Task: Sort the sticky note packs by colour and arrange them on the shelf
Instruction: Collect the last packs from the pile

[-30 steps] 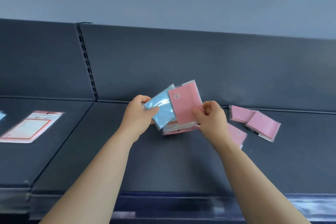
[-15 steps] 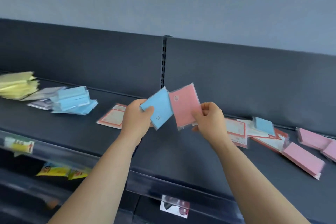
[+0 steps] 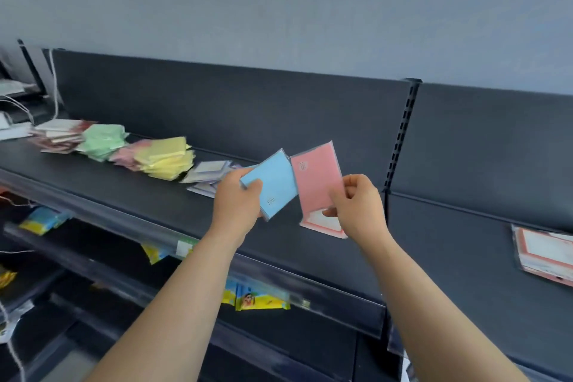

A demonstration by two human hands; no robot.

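Fingers (image 3: 251, 188) of your left hand (image 3: 238, 201) pinch a blue pack (image 3: 274, 184); your right hand (image 3: 356, 211) pinches a pink pack (image 3: 316, 178), both above the shelf (image 3: 155, 205). You look mid-sort: next, carry each to its colour pile on the left. Whether a blue pile lies behind your left hand cannot be told.

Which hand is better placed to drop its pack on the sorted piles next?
Likely left. The left hand pinches the blue pack beside the piles; the right hand with the pink pack is farther off.
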